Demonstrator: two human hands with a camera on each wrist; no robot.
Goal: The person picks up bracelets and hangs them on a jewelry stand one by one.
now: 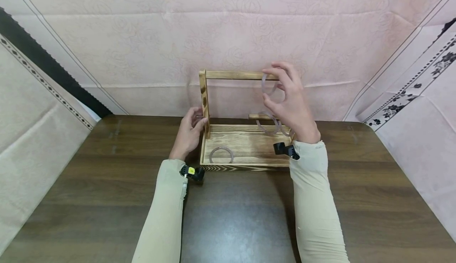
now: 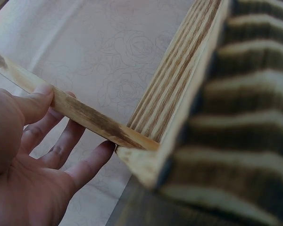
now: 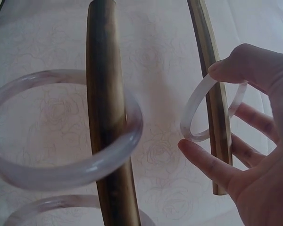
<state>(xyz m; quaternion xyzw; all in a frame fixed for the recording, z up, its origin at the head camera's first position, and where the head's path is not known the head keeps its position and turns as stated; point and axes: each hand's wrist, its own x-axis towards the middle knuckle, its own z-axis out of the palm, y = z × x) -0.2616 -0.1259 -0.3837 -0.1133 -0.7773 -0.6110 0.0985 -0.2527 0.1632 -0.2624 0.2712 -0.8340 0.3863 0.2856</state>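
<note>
A wooden display stand has a left post (image 1: 204,96), an upper bar (image 1: 235,75), a short lower bar (image 1: 254,117) and a tray base (image 1: 242,140). My left hand (image 1: 190,130) grips the post, thumb on one side and fingers behind. My right hand (image 1: 290,98) pinches a pale translucent bangle (image 3: 193,106) between thumb and fingers; in the right wrist view the upper bar passes through this ring. Another bangle (image 3: 61,176) hangs round the lower bar, with a further bangle (image 3: 52,202) below it. One more bangle (image 1: 221,148) is at the tray's front left.
The stand sits toward the back of a dark brown wooden table (image 1: 124,191). Right behind it rises a pale rose-patterned cloth (image 1: 149,57). Light cloths with dark floral borders (image 1: 395,106) hang at the sides.
</note>
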